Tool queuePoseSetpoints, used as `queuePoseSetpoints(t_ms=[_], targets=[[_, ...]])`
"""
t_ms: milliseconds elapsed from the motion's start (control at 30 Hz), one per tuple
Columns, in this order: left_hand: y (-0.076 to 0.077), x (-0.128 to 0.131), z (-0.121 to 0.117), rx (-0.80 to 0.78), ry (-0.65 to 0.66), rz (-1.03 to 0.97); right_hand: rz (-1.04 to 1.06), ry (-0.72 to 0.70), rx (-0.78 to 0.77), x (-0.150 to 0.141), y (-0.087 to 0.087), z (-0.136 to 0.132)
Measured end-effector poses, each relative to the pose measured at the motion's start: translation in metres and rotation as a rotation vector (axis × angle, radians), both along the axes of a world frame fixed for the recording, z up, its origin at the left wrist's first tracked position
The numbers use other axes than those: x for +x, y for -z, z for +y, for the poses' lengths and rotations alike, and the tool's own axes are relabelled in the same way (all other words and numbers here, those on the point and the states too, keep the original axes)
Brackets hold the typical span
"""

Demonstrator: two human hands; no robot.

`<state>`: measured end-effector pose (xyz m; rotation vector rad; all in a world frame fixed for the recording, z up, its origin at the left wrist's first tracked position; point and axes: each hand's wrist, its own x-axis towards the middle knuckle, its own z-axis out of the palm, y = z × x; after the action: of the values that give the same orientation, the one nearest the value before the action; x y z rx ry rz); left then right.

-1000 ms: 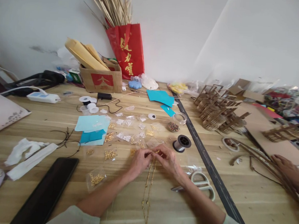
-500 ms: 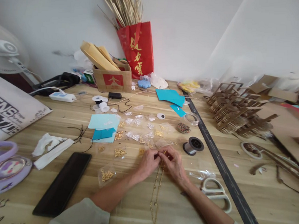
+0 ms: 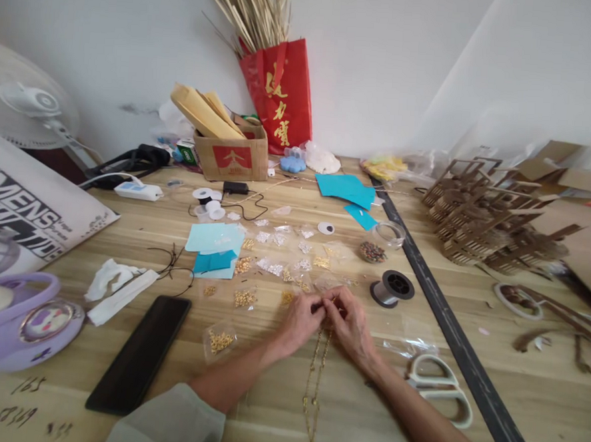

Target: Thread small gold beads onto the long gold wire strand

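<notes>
My left hand (image 3: 303, 320) and my right hand (image 3: 344, 317) meet at the middle of the table, fingertips pinched together. From between them a thin gold chain necklace (image 3: 314, 401) hangs down in a long loop toward me. Both hands grip its upper end; the exact piece at the fingertips is hidden by the fingers. Just beyond the hands lie small plastic bags of gold findings (image 3: 245, 298) and silver findings (image 3: 270, 266). Another bag of gold pieces (image 3: 220, 341) is left of my left forearm.
A wire spool (image 3: 392, 288), a bag of mixed beads (image 3: 372, 252) and white-handled scissors (image 3: 440, 388) lie to the right. On the left are a black phone (image 3: 140, 353) and light blue cards (image 3: 214, 237). Small wooden racks (image 3: 496, 220) stand far right, a cardboard box (image 3: 233, 157) at the back.
The whole view has shifted, so the scene sits slightly farther right. My hands stay pinched together on the necklace, with barely any movement of their own.
</notes>
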<state>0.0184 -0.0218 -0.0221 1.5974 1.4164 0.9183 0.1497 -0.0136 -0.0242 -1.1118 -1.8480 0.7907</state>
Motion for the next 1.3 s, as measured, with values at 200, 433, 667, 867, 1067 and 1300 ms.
queuePoseSetpoints(t_ms=[200,433,667,867,1067,1300], targets=[[0.0005,-0.0017,-0.0035,-0.03,-0.028,-0.164,0.023,-0.007,-0.005,0.0007,-0.0002,-0.0036],[0.0012,-0.0046,-0.0044,0.001,-0.118,-0.29,0.007,-0.027,0.041,-0.0008,-0.0047,-0.0065],[-0.0034,-0.0054,-0.0054,-0.016,-0.126,-0.282,-0.032,-0.031,0.03,0.0002,-0.0035,-0.0069],[-0.0036,-0.0075,-0.0047,0.025,-0.123,-0.207,-0.047,-0.03,0.019,-0.0001,-0.002,-0.0063],[-0.003,-0.0097,-0.0039,0.055,-0.114,-0.149,-0.044,-0.056,0.008,0.0006,-0.0022,-0.006],[-0.0014,-0.0102,-0.0029,0.04,-0.122,-0.144,-0.054,-0.05,0.01,0.0007,-0.0038,-0.0055]])
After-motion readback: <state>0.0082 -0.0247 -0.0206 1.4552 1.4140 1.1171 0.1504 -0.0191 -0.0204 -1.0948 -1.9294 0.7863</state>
